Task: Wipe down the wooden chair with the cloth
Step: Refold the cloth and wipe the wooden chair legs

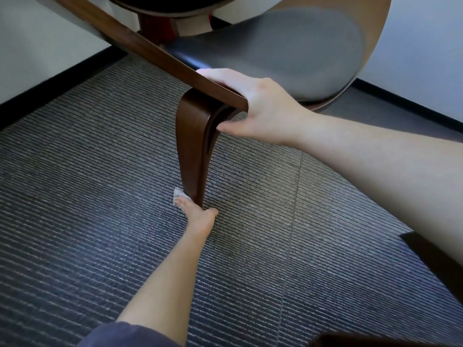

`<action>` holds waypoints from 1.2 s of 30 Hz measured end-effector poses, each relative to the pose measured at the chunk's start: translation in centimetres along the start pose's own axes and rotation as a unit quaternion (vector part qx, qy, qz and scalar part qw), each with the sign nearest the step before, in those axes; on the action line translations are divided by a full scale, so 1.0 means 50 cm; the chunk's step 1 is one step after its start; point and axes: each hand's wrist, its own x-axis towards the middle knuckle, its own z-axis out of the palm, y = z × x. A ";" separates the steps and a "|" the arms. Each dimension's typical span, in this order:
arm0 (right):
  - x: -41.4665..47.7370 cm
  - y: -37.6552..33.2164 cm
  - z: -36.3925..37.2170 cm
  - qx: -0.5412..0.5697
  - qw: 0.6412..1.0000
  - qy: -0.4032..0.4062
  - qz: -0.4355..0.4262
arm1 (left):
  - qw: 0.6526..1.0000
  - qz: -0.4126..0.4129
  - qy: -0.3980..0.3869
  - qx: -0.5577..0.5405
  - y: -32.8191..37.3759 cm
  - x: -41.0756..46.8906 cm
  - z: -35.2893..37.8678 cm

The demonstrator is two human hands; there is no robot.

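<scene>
Currently: left hand (pixel 199 216) pinches the cloth (pixel 178 194) around the foot of the chair leg (pixel 194 146), down at the carpet (pixel 100 171). Right hand (pixel 253 106) grips the rail (pixel 130 38) end above. Leg stands near upright; next stroke likely runs upward.

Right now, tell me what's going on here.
A person is wiping down a wooden chair that stands on striped carpet. The left hand is down at the foot of the curved leg, holding a small pale cloth against the wood, fingers and thumb round the leg. The right hand has its grip closed on the end of the armrest, just above that leg.
</scene>
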 end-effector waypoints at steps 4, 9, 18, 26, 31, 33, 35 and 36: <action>-0.001 0.000 0.000 -0.002 1.000 0.006 0.000 | 0.995 0.098 0.017 0.032 -0.013 -0.017 0.016; -0.002 0.000 0.000 -0.002 1.000 0.005 -0.001 | 0.984 0.148 0.043 0.085 -0.018 -0.029 0.021; -0.001 -0.003 -0.002 0.006 1.000 0.003 0.007 | 0.997 -0.023 -0.068 -0.007 -0.059 -0.008 -0.001; 0.000 0.002 0.002 0.003 1.000 0.011 -0.001 | 0.995 -0.058 -0.083 0.001 -0.061 -0.012 -0.004; 0.001 -0.001 0.003 -0.001 1.000 0.008 0.004 | 0.988 -0.112 -0.102 -0.002 -0.056 -0.013 -0.024; 0.001 0.000 0.004 -0.002 1.000 0.009 0.002 | 0.993 -0.084 -0.086 -0.003 -0.041 -0.022 -0.018; 0.001 0.002 0.004 -0.003 1.000 0.011 0.000 | 0.998 -0.009 -0.060 0.008 -0.024 -0.033 -0.010; 0.002 0.002 0.005 -0.003 1.000 0.012 0.000 | 0.998 0.035 -0.042 0.023 -0.014 -0.036 -0.009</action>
